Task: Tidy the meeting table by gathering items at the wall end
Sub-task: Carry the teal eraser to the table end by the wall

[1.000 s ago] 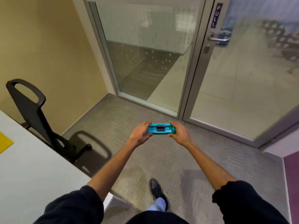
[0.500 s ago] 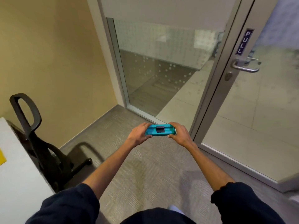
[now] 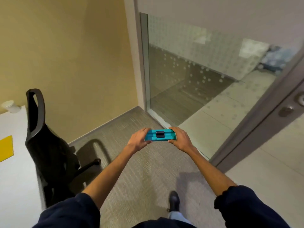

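Note:
A flat teal device (image 3: pixel 160 136) with a black block at its centre is held out in front of me, above the carpet. My left hand (image 3: pixel 139 139) grips its left end and my right hand (image 3: pixel 179 138) grips its right end. The white meeting table (image 3: pixel 14 170) lies at the left edge of the view. On it sit a yellow sheet (image 3: pixel 5 148) and, at the far end by the yellow wall, a white paper cup (image 3: pixel 10 106).
A black office chair (image 3: pixel 47 145) stands against the table's edge, between me and the table. Ahead on the right are a glass panel (image 3: pixel 189 79) and a glass door (image 3: pixel 279 129) with a metal handle. Grey carpet covers the floor.
The view has swung left. The door has slid to the right edge, and the chair, table and paper cup have come further into view. Both hands still hold the teal device.

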The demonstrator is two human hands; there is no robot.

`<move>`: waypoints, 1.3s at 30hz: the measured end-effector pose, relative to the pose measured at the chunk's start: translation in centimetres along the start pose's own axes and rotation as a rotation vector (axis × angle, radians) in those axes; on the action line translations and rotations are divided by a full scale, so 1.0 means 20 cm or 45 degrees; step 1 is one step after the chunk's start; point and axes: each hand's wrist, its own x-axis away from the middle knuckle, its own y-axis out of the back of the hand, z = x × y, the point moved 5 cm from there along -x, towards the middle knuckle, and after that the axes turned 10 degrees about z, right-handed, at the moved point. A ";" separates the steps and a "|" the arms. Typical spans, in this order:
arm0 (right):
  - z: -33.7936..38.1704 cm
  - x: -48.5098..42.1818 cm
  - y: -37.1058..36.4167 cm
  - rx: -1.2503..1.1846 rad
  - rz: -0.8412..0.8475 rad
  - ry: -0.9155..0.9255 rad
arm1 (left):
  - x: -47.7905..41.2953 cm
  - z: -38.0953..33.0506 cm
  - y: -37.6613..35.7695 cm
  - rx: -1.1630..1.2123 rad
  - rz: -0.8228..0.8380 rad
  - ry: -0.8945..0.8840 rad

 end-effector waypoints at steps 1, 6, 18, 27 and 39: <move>-0.02 -0.09 0.03 0.009 0.013 0.025 | -0.07 0.02 0.02 0.015 0.000 0.026; -0.08 -0.48 0.19 0.050 0.095 0.128 | -0.35 0.09 0.12 0.096 -0.081 0.142; 0.11 -1.25 0.31 0.183 0.314 0.435 | -0.63 0.41 0.33 0.180 -0.216 0.452; 0.38 -1.84 0.17 0.178 0.462 0.565 | -0.83 0.89 0.45 0.239 -0.282 0.621; 1.05 -2.73 0.10 0.169 0.494 0.752 | -1.07 1.65 0.97 0.277 -0.479 0.774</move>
